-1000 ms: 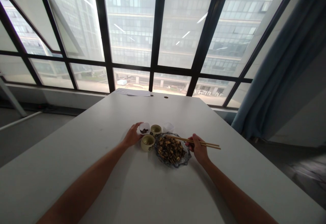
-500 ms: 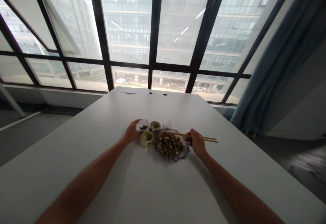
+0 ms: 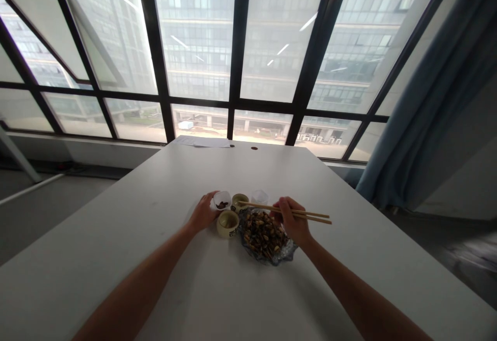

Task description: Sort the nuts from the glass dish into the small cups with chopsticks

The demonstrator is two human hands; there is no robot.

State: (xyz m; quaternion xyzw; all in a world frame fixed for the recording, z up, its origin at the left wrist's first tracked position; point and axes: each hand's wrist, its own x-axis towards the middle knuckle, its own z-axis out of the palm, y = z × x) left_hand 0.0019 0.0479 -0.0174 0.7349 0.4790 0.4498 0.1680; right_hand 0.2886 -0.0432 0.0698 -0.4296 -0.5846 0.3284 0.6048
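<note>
My left hand (image 3: pixel 204 213) is closed on the side of a small white translucent cup (image 3: pixel 222 197), which has a few dark pieces (image 3: pixel 221 205) inside. A pair of wooden chopsticks (image 3: pixel 306 213) lies across the fingers of my right hand (image 3: pixel 294 220). Their tips point left, over the far cream ceramic cup (image 3: pixel 240 200); whether they pinch anything is too small to tell. Under and beside my right hand is a heap of brown and tan mixed pieces, like seeds or nuts (image 3: pixel 264 234), on a crumpled clear plastic bag (image 3: pixel 287 252). Nearest me stands another cream cup (image 3: pixel 227 224) with dark characters.
A second clear plastic cup (image 3: pixel 259 196) stands behind the heap. White papers (image 3: pixel 205 142) lie at the far end of the white table (image 3: pixel 186 299), near two dark round spots. Windows rise beyond, and a blue curtain (image 3: pixel 419 103) hangs at the right.
The chopstick tips have shifted left, from above the heap to over the far cream cup. My left hand stays on the white cup. The whole view has tilted slightly.
</note>
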